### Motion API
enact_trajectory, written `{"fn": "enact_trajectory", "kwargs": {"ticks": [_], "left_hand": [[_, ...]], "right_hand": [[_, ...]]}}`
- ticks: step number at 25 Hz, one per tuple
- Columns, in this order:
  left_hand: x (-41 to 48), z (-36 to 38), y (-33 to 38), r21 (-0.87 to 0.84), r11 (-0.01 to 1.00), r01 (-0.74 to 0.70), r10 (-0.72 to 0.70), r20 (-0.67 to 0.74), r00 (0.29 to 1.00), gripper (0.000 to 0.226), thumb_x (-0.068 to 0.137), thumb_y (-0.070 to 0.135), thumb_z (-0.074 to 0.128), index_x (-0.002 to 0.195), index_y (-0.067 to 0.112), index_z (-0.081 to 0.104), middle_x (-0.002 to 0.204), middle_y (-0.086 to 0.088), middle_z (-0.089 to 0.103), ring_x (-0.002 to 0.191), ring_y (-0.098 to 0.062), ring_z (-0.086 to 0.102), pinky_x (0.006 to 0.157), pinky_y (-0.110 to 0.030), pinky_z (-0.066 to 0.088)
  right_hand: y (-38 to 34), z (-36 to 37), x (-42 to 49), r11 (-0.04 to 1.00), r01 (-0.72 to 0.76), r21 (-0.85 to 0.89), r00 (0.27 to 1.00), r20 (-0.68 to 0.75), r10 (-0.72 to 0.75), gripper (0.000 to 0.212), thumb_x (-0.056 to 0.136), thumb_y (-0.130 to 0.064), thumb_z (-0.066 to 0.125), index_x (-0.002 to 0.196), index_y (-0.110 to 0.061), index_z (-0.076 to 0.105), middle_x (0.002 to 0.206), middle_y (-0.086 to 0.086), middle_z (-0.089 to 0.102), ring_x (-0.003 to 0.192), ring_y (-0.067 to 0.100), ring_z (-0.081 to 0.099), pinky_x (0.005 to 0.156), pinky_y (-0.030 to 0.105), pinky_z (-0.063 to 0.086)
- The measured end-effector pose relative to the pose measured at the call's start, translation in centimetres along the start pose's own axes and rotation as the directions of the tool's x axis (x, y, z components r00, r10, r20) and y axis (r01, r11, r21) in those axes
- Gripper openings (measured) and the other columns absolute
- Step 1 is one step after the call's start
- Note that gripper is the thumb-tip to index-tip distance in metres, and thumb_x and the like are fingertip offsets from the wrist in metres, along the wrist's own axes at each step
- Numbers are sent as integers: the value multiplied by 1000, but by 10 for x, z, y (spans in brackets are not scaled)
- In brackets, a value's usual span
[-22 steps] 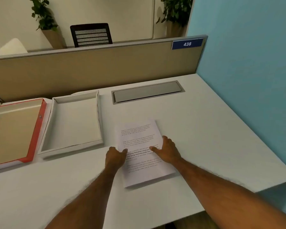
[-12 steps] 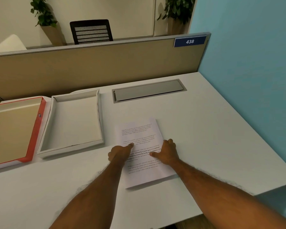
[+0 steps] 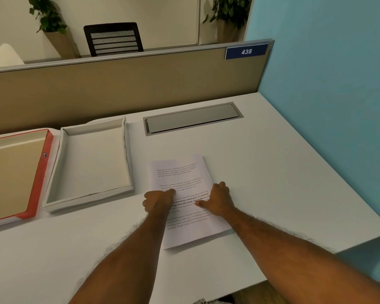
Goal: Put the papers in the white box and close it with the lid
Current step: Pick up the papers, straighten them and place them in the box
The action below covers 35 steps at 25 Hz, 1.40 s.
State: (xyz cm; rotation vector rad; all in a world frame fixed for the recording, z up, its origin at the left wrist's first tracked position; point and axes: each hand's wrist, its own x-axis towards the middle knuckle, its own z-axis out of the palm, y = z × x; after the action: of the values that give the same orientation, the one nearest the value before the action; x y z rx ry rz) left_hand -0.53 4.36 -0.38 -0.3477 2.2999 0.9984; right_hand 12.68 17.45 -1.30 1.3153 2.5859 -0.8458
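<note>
A thin stack of printed papers (image 3: 182, 172) lies flat on the white desk, slightly turned. My left hand (image 3: 159, 201) rests on its left edge, fingers curled and thumb pressing on the sheet. My right hand (image 3: 217, 199) sits at the right edge, thumb on top and fingers over the side. To the left of the papers stands the open white box (image 3: 127, 154), with nothing in it. Further left lies the red-rimmed lid (image 3: 42, 172), upturned, with a brown inside.
A grey cable flap (image 3: 191, 117) is set into the desk behind the papers. A beige partition (image 3: 119, 84) closes off the back and a blue wall (image 3: 327, 106) the right. The desk's right edge runs diagonally near my right arm.
My left hand has slid further onto the papers' left edge, thumb pushing up the sheet. My right hand has barely shifted. The papers lie where they were.
</note>
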Motion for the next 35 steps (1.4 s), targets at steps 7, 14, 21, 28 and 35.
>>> {"fn": "enact_trajectory", "kwargs": {"ticks": [7,14,21,28,35], "left_hand": [[17,-8,1,-235,972,0,47,193,980,50,76,28,79,116,10,57,119,-14,66,100,-32,64,93,-45,54],[7,-4,-10,-127,969,-213,220,45,975,41,82,30,74,108,16,45,110,-8,64,88,-28,64,80,-44,57],[-18,-12,-22,-255,749,-612,628,-21,778,42,86,29,71,112,21,39,99,9,60,78,-10,68,56,-18,57],[-35,-18,-17,-339,643,-687,716,-53,696,41,87,25,71,113,19,41,101,10,61,80,-11,69,57,-17,58],[-49,-41,-4,-456,486,-746,753,-215,622,37,87,25,70,102,43,40,104,15,59,88,-10,68,60,-15,56]], "right_hand": [[2,2,2,1000,5,3,1000,-8,-5,88,66,-62,76,126,-4,47,129,15,45,123,29,45,99,43,47],[3,3,5,999,-17,34,1000,-8,18,93,62,-61,79,127,-4,45,130,14,44,124,29,44,100,43,47],[17,-13,20,696,-131,706,991,78,108,107,59,-42,89,143,-6,34,138,12,49,123,29,54,102,44,49],[11,-42,13,414,-139,900,972,203,-117,50,74,-13,81,120,-2,63,115,19,71,92,29,74,74,40,62],[-23,-67,-8,591,283,756,959,-237,-156,53,80,-28,76,123,-12,51,114,9,66,97,27,68,81,43,61]]}}
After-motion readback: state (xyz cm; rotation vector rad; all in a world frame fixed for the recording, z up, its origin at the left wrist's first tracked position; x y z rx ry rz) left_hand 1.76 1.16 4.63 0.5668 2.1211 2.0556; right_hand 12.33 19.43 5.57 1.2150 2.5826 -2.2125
